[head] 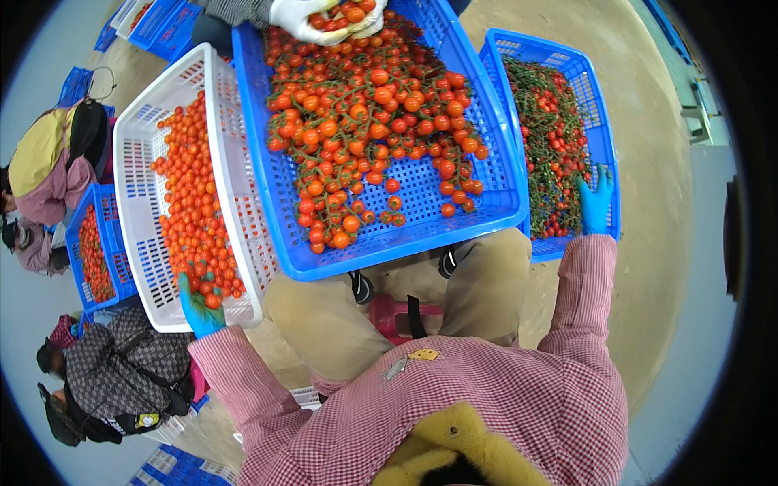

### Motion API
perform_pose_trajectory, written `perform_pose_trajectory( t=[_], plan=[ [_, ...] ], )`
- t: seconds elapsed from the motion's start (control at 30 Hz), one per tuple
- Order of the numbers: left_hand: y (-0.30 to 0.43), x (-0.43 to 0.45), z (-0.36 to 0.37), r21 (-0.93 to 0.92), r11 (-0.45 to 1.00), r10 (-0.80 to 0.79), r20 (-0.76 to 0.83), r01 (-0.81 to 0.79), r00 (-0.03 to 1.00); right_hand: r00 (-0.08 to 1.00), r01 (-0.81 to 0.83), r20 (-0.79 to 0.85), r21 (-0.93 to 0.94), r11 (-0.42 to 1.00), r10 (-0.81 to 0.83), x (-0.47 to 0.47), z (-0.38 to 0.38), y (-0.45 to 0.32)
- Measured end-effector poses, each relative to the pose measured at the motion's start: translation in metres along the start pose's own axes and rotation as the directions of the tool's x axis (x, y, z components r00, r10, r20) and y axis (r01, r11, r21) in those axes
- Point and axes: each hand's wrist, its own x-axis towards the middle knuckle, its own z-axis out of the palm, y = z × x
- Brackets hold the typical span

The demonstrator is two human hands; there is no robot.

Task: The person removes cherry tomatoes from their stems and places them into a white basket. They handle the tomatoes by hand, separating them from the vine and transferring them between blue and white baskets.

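Note:
My left hand [202,307], in a blue glove, is at the near end of a white plastic crate [255,243]. Several loose cherry tomatoes [213,301] lie in its palm, with more loose fruit filling the crate's floor beyond. On the other side, my right hand [595,199], also blue-gloved, rests with fingers apart at the right side of a blue crate [609,146] of green stems [535,152] mixed with red tomatoes. Before my knees sits a large blue crate [395,249] heaped with cherry tomatoes on the vine [358,121].
Across the large crate, a co-worker's white-gloved hands [304,24] cup tomatoes. More people [121,358] sit at the left beside another blue crate of tomatoes [94,261]. Stacked crates [161,30] stand at the upper left. A pink stool [386,319] is beneath me on the concrete floor [644,182].

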Motion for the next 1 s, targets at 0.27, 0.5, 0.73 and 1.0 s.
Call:
perform_pose_trajectory(
  t=[0.27, 0.5, 0.73, 1.0],
  plan=[
    [-0.028, -0.004, 0.029, 0.471, 0.823, 0.386, -0.052, -0.318, 0.921, 0.604, 0.045, 0.58, 0.66, 0.75, -0.547, -0.06, 0.054, -0.153],
    [-0.048, -0.044, 0.109, 0.217, 0.867, 0.441, 0.083, -0.448, 0.894, -0.251, 0.841, 0.574, 0.528, 0.118, -0.78, -0.143, 0.2, -0.263],
    [-0.045, -0.041, 0.096, 0.233, 0.907, 0.354, 0.032, -0.351, 0.935, 0.024, 0.77, 0.873, 0.295, 0.566, -0.488, -0.097, 0.186, -0.216],
    [-0.052, -0.037, 0.1, 0.227, 0.91, 0.33, 0.107, -0.346, 0.938, 0.127, 0.872, 0.694, 0.263, 0.414, -0.709, -0.092, 0.155, -0.238]
  ],
)
